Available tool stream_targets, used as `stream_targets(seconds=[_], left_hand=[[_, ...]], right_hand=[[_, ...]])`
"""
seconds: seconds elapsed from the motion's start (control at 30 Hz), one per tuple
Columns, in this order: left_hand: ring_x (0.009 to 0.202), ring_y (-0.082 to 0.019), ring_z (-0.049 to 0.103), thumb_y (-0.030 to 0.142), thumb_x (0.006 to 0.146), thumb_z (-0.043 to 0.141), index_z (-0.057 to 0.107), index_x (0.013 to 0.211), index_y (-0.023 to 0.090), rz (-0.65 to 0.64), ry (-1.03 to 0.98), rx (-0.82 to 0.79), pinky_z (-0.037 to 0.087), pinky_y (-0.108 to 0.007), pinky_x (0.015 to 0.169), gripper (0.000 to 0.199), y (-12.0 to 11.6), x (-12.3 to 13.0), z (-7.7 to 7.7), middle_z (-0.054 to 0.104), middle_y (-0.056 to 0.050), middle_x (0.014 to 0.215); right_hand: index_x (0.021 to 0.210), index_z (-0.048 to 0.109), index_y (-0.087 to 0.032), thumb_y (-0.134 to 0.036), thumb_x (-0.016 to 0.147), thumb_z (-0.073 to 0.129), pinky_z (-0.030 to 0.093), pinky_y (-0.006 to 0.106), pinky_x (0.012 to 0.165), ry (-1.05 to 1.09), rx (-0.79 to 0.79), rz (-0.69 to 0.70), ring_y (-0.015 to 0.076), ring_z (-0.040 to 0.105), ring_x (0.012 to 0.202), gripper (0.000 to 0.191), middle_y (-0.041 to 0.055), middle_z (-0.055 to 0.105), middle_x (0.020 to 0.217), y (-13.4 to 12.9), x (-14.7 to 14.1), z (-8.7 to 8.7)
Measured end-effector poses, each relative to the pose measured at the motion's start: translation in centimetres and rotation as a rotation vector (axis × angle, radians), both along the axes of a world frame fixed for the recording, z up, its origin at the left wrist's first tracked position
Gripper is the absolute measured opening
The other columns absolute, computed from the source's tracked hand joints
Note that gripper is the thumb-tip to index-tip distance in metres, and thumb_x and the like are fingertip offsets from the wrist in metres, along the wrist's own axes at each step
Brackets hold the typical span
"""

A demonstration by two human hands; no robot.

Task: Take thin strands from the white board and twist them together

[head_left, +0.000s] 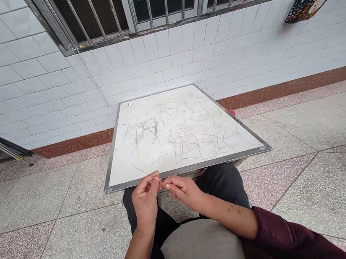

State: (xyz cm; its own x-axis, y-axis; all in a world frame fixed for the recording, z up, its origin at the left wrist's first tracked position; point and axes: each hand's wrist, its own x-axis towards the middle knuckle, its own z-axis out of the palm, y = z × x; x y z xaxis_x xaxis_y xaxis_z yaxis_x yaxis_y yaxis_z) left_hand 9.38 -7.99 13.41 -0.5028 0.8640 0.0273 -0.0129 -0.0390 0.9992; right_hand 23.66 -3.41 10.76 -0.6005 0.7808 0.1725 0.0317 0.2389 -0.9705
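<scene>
Over the table's front edge, my left hand [147, 191] and my right hand [183, 190] meet, thumbs and fingertips pinched on a thin dark wire [138, 168]. One end of the wire sticks out to the upper left, above the white surface. Its other end runs between the fingertips of both hands, partly hidden there. On the table lie many bent, zigzag wires [202, 142], spread over the middle and right. A tangled bunch of similar wires [150, 126] is heaped at the left.
The white table [121, 173] has a grey metal rim and stands against a white tiled wall [158, 65]. A small white and red object [129, 105] sits at its far left corner. A dotted black bag [302, 9] hangs at the upper right. Metal window bars [149, 10] are above.
</scene>
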Motion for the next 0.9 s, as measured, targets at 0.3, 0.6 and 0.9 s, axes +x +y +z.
stream_targets(seconds=[0.3, 0.6, 0.9], left_hand=[[0.062, -0.012, 0.062, 0.032, 0.073, 0.08, 0.076, 0.094, 0.018, -0.019, -0.145, 0.073, 0.054, -0.024, 0.066, 0.026, -0.2, 0.0, -0.4, 0.069, 0.0, 0.069], [0.065, -0.011, 0.063, 0.037, 0.073, 0.08, 0.076, 0.094, 0.018, 0.009, -0.127, 0.024, 0.054, -0.024, 0.068, 0.028, -0.3, 0.2, -0.3, 0.069, 0.0, 0.072], [0.069, -0.013, 0.066, 0.037, 0.076, 0.077, 0.076, 0.097, 0.019, -0.018, -0.116, 0.028, 0.054, -0.028, 0.074, 0.028, -0.4, 0.0, -0.3, 0.072, -0.001, 0.077]], right_hand=[[0.089, 0.055, -0.019, -0.053, 0.094, 0.051, 0.035, 0.018, 0.041, 0.141, -0.313, 0.139, 0.0071, 0.041, 0.044, 0.035, -0.0068, 0.05, 0.059, -0.2, 0.0, 0.4], [0.094, 0.062, -0.022, -0.031, 0.101, 0.042, 0.044, 0.023, 0.061, -0.118, 0.321, -0.087, 0.0117, 0.056, 0.062, 0.023, -0.0013, 0.062, 0.072, -0.5, 0.1, -0.1], [0.096, 0.064, -0.022, -0.027, 0.099, 0.046, 0.043, 0.023, 0.059, -0.133, 0.409, -0.147, 0.0122, 0.056, 0.061, 0.019, -0.0007, 0.065, 0.074, -0.4, 0.2, -0.5]])
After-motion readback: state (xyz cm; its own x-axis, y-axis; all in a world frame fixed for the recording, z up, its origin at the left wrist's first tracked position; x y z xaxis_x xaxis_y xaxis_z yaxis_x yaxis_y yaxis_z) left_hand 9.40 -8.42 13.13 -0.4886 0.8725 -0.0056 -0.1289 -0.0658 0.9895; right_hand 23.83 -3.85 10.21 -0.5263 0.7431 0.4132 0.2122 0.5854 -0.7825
